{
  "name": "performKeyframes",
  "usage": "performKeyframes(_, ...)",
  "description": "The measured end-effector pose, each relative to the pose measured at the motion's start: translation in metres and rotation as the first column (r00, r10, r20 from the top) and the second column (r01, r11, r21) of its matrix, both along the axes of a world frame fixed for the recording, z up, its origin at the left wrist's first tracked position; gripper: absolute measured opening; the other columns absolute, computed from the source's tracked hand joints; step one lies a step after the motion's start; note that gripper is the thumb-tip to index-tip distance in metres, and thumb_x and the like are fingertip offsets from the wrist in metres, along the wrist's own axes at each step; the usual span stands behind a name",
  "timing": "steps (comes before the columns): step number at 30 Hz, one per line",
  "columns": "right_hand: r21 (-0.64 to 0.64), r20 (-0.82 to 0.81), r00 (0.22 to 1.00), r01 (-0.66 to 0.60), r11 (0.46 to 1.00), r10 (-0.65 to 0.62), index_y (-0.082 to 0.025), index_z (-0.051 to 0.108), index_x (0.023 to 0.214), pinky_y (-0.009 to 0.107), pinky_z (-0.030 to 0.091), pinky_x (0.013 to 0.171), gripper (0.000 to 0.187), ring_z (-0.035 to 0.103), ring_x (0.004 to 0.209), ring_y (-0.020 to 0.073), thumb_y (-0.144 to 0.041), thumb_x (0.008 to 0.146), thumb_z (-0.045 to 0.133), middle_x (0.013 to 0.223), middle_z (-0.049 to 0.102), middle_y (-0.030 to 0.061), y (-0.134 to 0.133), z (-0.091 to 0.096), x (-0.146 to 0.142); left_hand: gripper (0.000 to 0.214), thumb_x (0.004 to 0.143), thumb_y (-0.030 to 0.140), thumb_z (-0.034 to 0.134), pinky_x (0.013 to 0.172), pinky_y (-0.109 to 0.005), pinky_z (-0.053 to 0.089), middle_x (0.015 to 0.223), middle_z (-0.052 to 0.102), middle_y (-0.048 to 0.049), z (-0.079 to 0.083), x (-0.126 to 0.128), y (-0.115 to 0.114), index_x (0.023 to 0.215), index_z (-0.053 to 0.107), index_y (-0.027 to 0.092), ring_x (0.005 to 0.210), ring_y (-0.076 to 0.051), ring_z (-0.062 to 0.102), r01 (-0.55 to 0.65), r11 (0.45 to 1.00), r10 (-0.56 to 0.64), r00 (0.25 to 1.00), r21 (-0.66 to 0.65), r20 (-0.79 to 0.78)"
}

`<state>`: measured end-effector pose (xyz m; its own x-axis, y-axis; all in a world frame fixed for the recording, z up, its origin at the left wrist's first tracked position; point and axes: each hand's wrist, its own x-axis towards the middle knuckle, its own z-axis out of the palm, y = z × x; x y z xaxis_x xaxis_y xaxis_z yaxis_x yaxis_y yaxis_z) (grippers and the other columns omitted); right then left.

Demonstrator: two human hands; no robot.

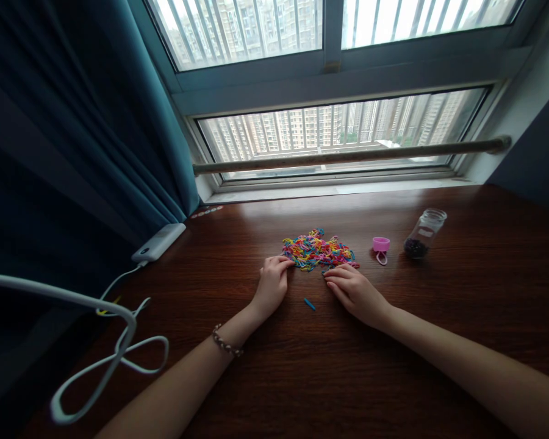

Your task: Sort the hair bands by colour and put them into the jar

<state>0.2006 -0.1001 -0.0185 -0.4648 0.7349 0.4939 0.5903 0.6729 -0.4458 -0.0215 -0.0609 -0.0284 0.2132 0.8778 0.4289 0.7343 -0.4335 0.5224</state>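
Head view, the only one: we see the left hand (272, 283) with fingers curled in, tips touching the left edge of the pile of small rubber bands (318, 250). We cannot tell whether it pinches a band. The right hand (354, 291) lies low on the table (302, 378), fingers stretched out and close together, tips at the pile's lower right edge, nothing visibly held. The pile sits mid-table just ahead of both hands: thin loops, mixed pink, yellow, blue and orange, tangled and loose. We judge the work barely begun, since nearly all the bands are in one heap and only a single blue band (309, 303) lies apart, between the wrists. To the right of the pile is a pink cap (381, 244), round, plastic-looking, with a small loop. Further right is a clear jar (423, 235), tilted, open, with something dark at its bottom. The tabletop is dark glossy wood grain. There is a beaded bracelet (226, 342) on the left wrist. At far left are a white power bank (159, 242) and a teal curtain (73, 122).
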Motion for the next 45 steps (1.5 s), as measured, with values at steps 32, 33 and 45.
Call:
performKeyframes(32,-0.026,-0.114,0.929,-0.358,0.933,0.353,-0.017,0.059,0.105,0.028,0.047,0.084,0.024,0.056,0.096,0.0152,-0.016,0.086,0.042,0.104,0.060,0.0088,-0.015,0.014,-0.001,0.010,0.071,0.023,0.062,0.068,-0.028,0.046,0.081,0.062,-0.0026,0.007,-0.001,-0.005,0.079,0.062,0.018,0.075,-0.016,0.056,-0.078,0.992,0.089,0.989,-0.095,0.115)
performKeyframes(33,-0.023,-0.086,0.917,-0.393,0.919,0.390,-0.017,0.058,0.106,0.029,0.046,0.085,0.025,0.055,0.098,0.0155,-0.016,0.086,0.043,0.105,0.061,0.0084,-0.016,0.015,-0.002,0.009,0.070,0.024,0.063,0.071,-0.030,0.045,0.081,0.062,-0.0025,0.007,-0.001,-0.005,0.077,0.063,0.019,0.077,-0.017,0.055,-0.100,0.992,0.103,0.994,-0.079,0.043)
performKeyframes(45,0.069,0.052,0.991,0.120,0.990,-0.124,-0.023,0.067,0.093,0.041,0.044,0.084,0.022,0.051,0.093,0.0220,-0.022,0.085,0.047,0.101,0.065,0.0043,-0.002,0.001,0.002,0.007,0.077,0.025,0.056,0.077,-0.032,0.042,0.081,0.062,-0.0027,0.013,0.000,-0.010,0.074,0.061,0.020,0.083,-0.018,0.052,-0.059,0.996,0.052,0.993,0.060,0.109)
